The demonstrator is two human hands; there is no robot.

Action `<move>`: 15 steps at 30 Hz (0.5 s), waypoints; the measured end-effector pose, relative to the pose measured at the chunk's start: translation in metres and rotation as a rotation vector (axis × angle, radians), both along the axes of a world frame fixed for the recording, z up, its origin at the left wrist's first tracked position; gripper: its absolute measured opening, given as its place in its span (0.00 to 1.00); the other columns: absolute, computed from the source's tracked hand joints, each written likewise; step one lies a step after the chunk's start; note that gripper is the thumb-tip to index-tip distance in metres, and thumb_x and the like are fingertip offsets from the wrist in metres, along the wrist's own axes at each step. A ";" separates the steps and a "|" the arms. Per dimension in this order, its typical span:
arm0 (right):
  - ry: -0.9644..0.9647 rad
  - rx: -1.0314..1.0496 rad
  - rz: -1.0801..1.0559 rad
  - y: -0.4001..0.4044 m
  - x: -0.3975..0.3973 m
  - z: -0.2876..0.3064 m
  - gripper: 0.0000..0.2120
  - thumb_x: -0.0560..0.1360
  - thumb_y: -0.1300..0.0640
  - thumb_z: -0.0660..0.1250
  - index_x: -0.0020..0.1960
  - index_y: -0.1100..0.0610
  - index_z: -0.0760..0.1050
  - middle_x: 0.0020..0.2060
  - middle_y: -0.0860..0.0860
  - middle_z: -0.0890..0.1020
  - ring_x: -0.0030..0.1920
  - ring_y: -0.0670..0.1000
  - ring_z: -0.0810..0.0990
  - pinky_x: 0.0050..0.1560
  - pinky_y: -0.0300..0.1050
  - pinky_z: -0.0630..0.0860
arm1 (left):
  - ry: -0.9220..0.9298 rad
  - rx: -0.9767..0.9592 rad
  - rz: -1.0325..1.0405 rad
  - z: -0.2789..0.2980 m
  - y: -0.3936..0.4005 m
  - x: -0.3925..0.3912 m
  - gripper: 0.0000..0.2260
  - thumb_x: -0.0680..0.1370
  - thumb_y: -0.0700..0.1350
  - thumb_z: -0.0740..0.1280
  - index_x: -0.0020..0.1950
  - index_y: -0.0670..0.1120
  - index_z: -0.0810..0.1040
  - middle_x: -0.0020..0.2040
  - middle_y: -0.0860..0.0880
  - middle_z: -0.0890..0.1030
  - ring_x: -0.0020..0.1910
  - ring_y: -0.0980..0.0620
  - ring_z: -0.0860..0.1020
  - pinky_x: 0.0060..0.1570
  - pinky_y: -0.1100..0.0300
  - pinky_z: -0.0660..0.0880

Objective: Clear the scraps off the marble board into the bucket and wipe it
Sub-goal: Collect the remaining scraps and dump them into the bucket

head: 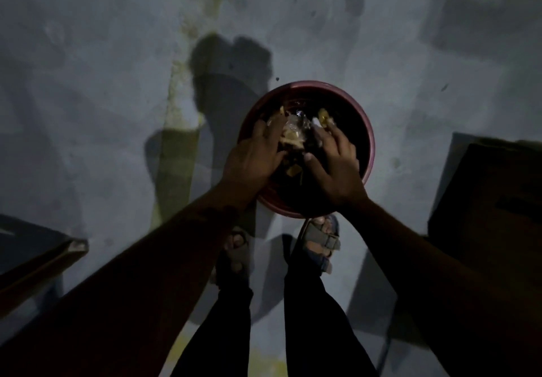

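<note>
A dark red round bucket [370,133] stands on the grey floor just beyond my feet. Both my hands hang over its mouth. My left hand [252,156] and my right hand [334,159] face each other with curved fingers, cupping a clump of pale scraps [293,134] and crinkled clear plastic between them. More yellowish scraps [322,115] lie inside the bucket, whose bottom is dark. The marble board is not in view.
The scene is dim. A wooden edge [44,262] juts in at the lower left. A dark box-like object [487,200] stands at the right. My sandalled feet [319,241] are right behind the bucket. The floor has yellowish stains [176,147].
</note>
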State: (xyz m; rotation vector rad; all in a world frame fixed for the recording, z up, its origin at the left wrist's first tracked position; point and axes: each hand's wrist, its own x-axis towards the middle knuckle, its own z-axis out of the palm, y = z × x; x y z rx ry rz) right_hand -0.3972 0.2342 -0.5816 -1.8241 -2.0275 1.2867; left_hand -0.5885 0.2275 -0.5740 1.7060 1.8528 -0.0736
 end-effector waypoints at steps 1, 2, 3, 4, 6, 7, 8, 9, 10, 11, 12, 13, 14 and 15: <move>0.006 0.024 0.005 -0.004 0.002 0.006 0.31 0.80 0.37 0.55 0.80 0.45 0.59 0.80 0.52 0.59 0.78 0.56 0.57 0.71 0.55 0.58 | -0.072 -0.011 0.041 0.001 -0.001 0.002 0.29 0.80 0.45 0.65 0.80 0.50 0.60 0.68 0.39 0.69 0.53 0.35 0.79 0.47 0.45 0.76; 0.002 0.055 0.018 -0.007 0.004 0.011 0.30 0.81 0.39 0.57 0.80 0.47 0.60 0.80 0.53 0.60 0.77 0.56 0.58 0.71 0.54 0.58 | -0.161 0.000 0.070 0.006 -0.002 0.004 0.29 0.79 0.41 0.63 0.80 0.48 0.60 0.69 0.39 0.69 0.57 0.35 0.77 0.52 0.44 0.76; -0.016 0.087 0.043 -0.009 0.005 0.013 0.30 0.81 0.41 0.58 0.80 0.49 0.61 0.80 0.54 0.60 0.77 0.57 0.58 0.72 0.55 0.59 | -0.220 0.016 0.067 0.008 -0.005 0.005 0.29 0.77 0.39 0.62 0.79 0.47 0.62 0.69 0.39 0.69 0.61 0.36 0.75 0.58 0.43 0.75; -0.046 0.107 0.073 -0.012 0.005 0.013 0.30 0.81 0.41 0.58 0.80 0.50 0.61 0.80 0.54 0.60 0.77 0.57 0.58 0.74 0.56 0.59 | -0.202 0.039 0.017 0.006 -0.010 0.005 0.29 0.76 0.40 0.62 0.78 0.45 0.63 0.70 0.39 0.70 0.64 0.37 0.73 0.62 0.42 0.73; -0.117 0.112 0.120 -0.009 0.005 0.005 0.31 0.80 0.39 0.56 0.80 0.50 0.60 0.81 0.55 0.58 0.79 0.60 0.56 0.75 0.60 0.58 | -0.037 0.109 -0.114 -0.005 -0.016 0.008 0.27 0.78 0.43 0.62 0.77 0.42 0.66 0.73 0.40 0.70 0.69 0.38 0.70 0.65 0.42 0.71; -0.155 0.108 0.138 -0.006 0.004 -0.001 0.32 0.80 0.38 0.55 0.81 0.49 0.58 0.81 0.56 0.57 0.80 0.60 0.56 0.76 0.62 0.58 | 0.015 0.144 -0.157 -0.014 -0.017 0.010 0.27 0.78 0.46 0.62 0.77 0.41 0.67 0.74 0.40 0.69 0.71 0.38 0.69 0.66 0.43 0.70; -0.192 0.106 0.153 -0.001 0.003 -0.009 0.33 0.79 0.38 0.54 0.81 0.49 0.57 0.81 0.57 0.56 0.80 0.61 0.55 0.76 0.63 0.58 | 0.048 0.158 -0.184 -0.024 -0.015 0.013 0.27 0.78 0.48 0.61 0.77 0.40 0.67 0.75 0.39 0.68 0.73 0.38 0.68 0.67 0.44 0.69; -0.225 0.108 0.170 0.003 0.002 -0.018 0.34 0.79 0.38 0.54 0.81 0.49 0.55 0.81 0.57 0.54 0.80 0.61 0.54 0.76 0.63 0.57 | 0.069 0.143 -0.195 -0.032 -0.012 0.016 0.29 0.78 0.52 0.60 0.77 0.41 0.66 0.77 0.40 0.67 0.74 0.38 0.66 0.68 0.44 0.67; -0.258 0.116 0.193 0.008 0.001 -0.029 0.35 0.79 0.38 0.55 0.82 0.50 0.54 0.82 0.58 0.53 0.81 0.61 0.53 0.76 0.64 0.56 | 0.087 0.123 -0.191 -0.043 -0.008 0.020 0.30 0.79 0.55 0.58 0.78 0.41 0.65 0.78 0.40 0.65 0.76 0.39 0.64 0.70 0.44 0.65; -0.298 0.129 0.222 0.011 0.000 -0.041 0.36 0.79 0.38 0.55 0.82 0.52 0.53 0.81 0.60 0.53 0.81 0.62 0.53 0.76 0.64 0.55 | 0.101 0.105 -0.182 -0.054 -0.005 0.023 0.32 0.79 0.58 0.55 0.79 0.42 0.63 0.78 0.40 0.64 0.76 0.39 0.63 0.72 0.43 0.63; -0.342 0.139 0.252 0.014 -0.001 -0.054 0.37 0.80 0.37 0.54 0.82 0.55 0.52 0.81 0.61 0.53 0.81 0.62 0.53 0.77 0.63 0.55 | 0.103 0.087 -0.177 -0.065 -0.002 0.026 0.34 0.78 0.59 0.53 0.80 0.42 0.61 0.79 0.41 0.63 0.77 0.39 0.63 0.73 0.43 0.62; -0.378 0.130 0.275 0.017 -0.002 -0.066 0.37 0.80 0.37 0.53 0.82 0.56 0.51 0.81 0.62 0.53 0.81 0.62 0.53 0.77 0.63 0.54 | 0.095 0.061 -0.180 -0.076 -0.001 0.028 0.34 0.78 0.58 0.52 0.80 0.42 0.60 0.80 0.41 0.62 0.77 0.40 0.62 0.73 0.42 0.62; -0.394 0.092 0.291 0.019 -0.002 -0.076 0.38 0.81 0.37 0.51 0.82 0.58 0.49 0.81 0.62 0.52 0.81 0.62 0.51 0.78 0.63 0.52 | 0.083 0.030 -0.191 -0.084 -0.001 0.029 0.34 0.78 0.57 0.52 0.81 0.43 0.58 0.80 0.42 0.60 0.78 0.41 0.61 0.74 0.41 0.61; -0.393 0.030 0.306 0.020 -0.003 -0.085 0.38 0.82 0.37 0.51 0.82 0.58 0.47 0.81 0.62 0.50 0.81 0.62 0.49 0.78 0.63 0.50 | 0.071 0.000 -0.209 -0.092 -0.002 0.029 0.33 0.78 0.55 0.53 0.82 0.44 0.56 0.81 0.43 0.58 0.79 0.41 0.59 0.75 0.41 0.60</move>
